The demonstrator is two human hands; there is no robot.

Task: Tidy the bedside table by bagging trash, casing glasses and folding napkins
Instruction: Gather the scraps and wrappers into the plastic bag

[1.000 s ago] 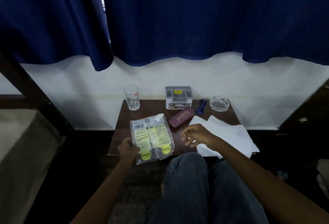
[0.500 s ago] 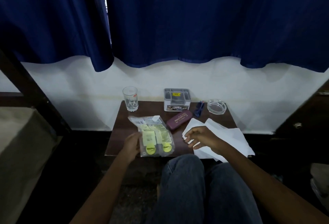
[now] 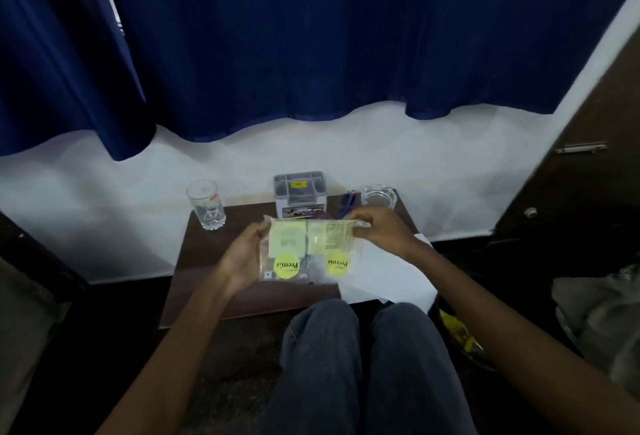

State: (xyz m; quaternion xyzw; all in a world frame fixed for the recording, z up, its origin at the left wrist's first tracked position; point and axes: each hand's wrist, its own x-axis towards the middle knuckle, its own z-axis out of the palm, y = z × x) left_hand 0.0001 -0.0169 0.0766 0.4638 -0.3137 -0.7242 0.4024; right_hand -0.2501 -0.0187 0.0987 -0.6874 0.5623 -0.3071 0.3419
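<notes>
A clear plastic bag [image 3: 308,253] with yellow round labels is lifted above the brown bedside table [image 3: 204,261]. My left hand [image 3: 244,258] grips its left edge and my right hand [image 3: 379,230] pinches its top right corner. White napkins [image 3: 384,279] lie unfolded on the table's right side, partly under the bag. The blue glasses [image 3: 347,204] lie at the back between the grey box and the ashtray. The maroon glasses case is almost entirely hidden behind the bag.
A drinking glass [image 3: 206,204] stands at the table's back left, a grey compartment box [image 3: 299,194] at back centre, a glass ashtray [image 3: 378,196] at back right. Blue curtains hang above. My knees [image 3: 360,348] are against the table's front edge. A dark door [image 3: 571,175] stands right.
My left hand lifted the bag off the table and turned it level. My right hand left the napkins and took hold of the bag's top right corner.
</notes>
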